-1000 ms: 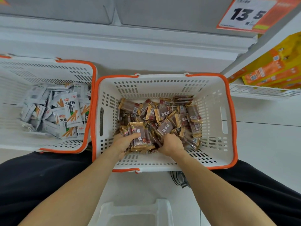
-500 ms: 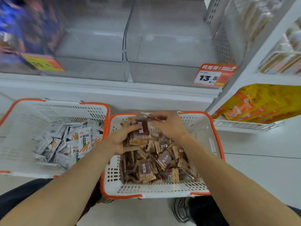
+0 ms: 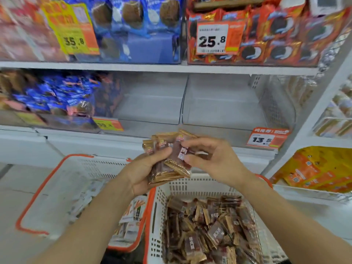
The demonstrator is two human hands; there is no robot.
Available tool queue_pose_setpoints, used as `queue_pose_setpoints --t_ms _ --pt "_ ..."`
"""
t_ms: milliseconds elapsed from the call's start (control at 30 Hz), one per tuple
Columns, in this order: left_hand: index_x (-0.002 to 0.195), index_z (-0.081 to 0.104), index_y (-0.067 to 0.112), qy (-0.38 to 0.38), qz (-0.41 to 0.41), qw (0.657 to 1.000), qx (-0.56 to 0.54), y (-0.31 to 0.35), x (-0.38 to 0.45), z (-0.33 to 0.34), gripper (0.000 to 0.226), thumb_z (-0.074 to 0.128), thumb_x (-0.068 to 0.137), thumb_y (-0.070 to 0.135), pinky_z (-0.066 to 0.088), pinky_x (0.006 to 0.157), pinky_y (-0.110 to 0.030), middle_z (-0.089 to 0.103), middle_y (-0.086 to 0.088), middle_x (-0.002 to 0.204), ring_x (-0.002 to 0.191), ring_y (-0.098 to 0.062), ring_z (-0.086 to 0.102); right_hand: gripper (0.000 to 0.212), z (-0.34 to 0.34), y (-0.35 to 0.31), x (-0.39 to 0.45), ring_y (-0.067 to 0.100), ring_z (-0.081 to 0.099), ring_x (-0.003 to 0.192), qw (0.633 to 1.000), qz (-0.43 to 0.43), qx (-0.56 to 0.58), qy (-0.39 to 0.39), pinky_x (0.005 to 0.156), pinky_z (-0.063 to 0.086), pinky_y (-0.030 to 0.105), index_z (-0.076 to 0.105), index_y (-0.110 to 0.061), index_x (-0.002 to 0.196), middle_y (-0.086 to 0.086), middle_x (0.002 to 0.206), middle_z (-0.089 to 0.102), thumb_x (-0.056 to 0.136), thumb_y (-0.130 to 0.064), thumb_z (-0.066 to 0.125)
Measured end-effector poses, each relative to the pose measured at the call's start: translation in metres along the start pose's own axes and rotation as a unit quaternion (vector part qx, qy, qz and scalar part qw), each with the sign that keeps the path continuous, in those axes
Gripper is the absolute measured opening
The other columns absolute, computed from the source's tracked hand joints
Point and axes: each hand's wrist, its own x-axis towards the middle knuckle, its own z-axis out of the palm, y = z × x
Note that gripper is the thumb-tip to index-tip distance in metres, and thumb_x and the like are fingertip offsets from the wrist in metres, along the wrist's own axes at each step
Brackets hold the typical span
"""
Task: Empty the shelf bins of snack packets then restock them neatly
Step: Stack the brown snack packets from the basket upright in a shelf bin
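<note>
Restocking step: left hand [image 3: 142, 173] grips a packet stack [image 3: 168, 159] above the basket [image 3: 192, 184], right hand [image 3: 213, 159] pinches its top; next, place it neatly in the far empty bin [image 3: 219, 103].

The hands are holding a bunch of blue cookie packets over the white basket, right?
Not quite. The head view shows both hands, left and right, holding a bunch of brown and gold snack packets, not blue cookie packets. They are held over the white basket, which has more of the same brown packets inside.
</note>
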Motion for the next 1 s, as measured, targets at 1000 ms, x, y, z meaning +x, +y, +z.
queue_pose_setpoints --t_ms 1000 --pt "0.123 0.063 0.023 0.06 0.113 0.985 0.115 -0.03 0.066 0.024 0.056 0.071 0.075 0.051 0.053 0.1 -0.049 0.076 0.0 0.109 0.106 -0.021 0.071 0.034 -0.038 0.045 0.022 0.032 0.068 0.099 0.908 0.315 0.27 0.063 0.087 0.06 0.043 0.066 0.001 0.12 0.022 0.117 0.071 0.088 0.012 0.061"
